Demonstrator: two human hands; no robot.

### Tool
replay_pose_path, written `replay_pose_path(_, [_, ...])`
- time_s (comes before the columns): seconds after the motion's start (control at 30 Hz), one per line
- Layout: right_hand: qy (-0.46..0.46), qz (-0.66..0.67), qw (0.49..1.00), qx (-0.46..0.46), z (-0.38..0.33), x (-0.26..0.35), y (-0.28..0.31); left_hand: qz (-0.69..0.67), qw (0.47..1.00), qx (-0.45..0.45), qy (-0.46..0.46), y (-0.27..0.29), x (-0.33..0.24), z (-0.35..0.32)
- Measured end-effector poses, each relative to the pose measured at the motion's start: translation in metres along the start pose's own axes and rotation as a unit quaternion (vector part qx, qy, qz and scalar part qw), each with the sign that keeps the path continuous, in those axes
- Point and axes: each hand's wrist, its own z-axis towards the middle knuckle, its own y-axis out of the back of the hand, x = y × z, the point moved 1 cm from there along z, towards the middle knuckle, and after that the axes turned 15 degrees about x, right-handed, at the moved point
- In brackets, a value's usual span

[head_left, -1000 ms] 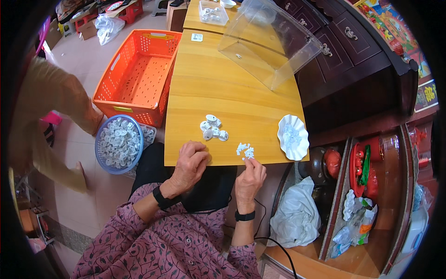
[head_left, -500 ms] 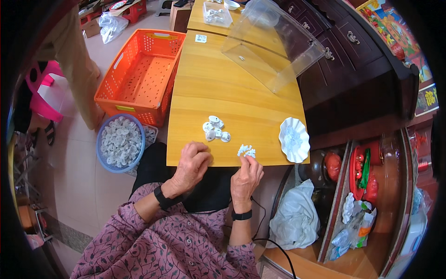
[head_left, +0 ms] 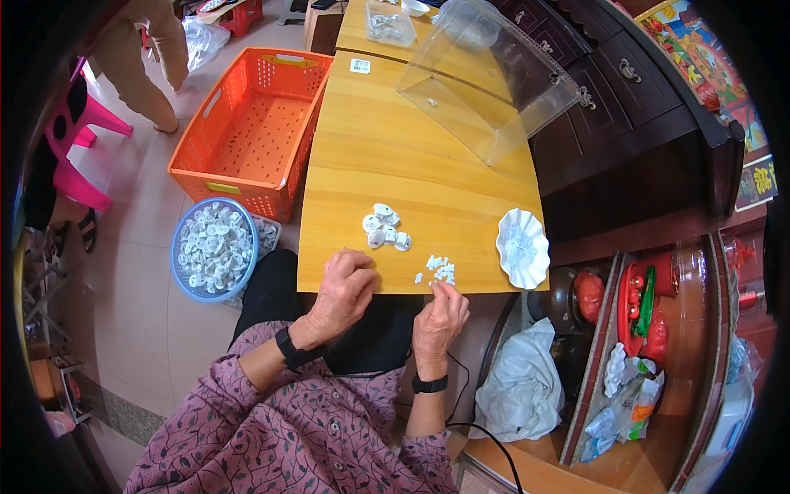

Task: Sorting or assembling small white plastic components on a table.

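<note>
At the near edge of the yellow wooden table, my left hand is closed, thumb and fingers pressed together; whatever they may hold is hidden. My right hand pinches at the table edge, with a small white bit showing at its fingertips. Just beyond those fingertips lies a loose scatter of tiny white plastic pieces. Farther in, between the hands, sits a small heap of round white plastic parts. To the right stands a white scalloped dish with small translucent pieces in it.
Left of the table are an orange crate and a blue basket full of whitish plastic parts. A clear plastic box rests on the table's far right, against dark drawers. A person's legs and a pink stool are at far left.
My right hand has drawn slightly back from the tiny white pieces, which now lie more spread out, one apart on the left. My left hand barely moved. The person at far left has shifted.
</note>
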Motion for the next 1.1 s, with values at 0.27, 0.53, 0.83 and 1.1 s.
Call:
replay_pose_path(0.27, [0.002,-0.022,1.0,0.01,0.003,0.006,0.001,0.067,0.997,0.047,0.003,-0.016,-0.016,0.009])
replay_pose_path(0.53, [0.008,-0.016,1.0,0.021,0.004,0.009,-0.004,0.142,0.981,0.132,-0.009,-0.038,-0.023,0.019])
replay_pose_path(0.83, [0.01,-0.028,0.999,0.015,0.003,0.004,-0.003,0.135,0.981,0.141,-0.012,-0.035,-0.018,0.015])
replay_pose_path(1.1, [0.055,-0.024,0.998,0.02,0.003,0.014,0.004,0.104,0.989,0.102,-0.017,-0.035,-0.015,0.012])
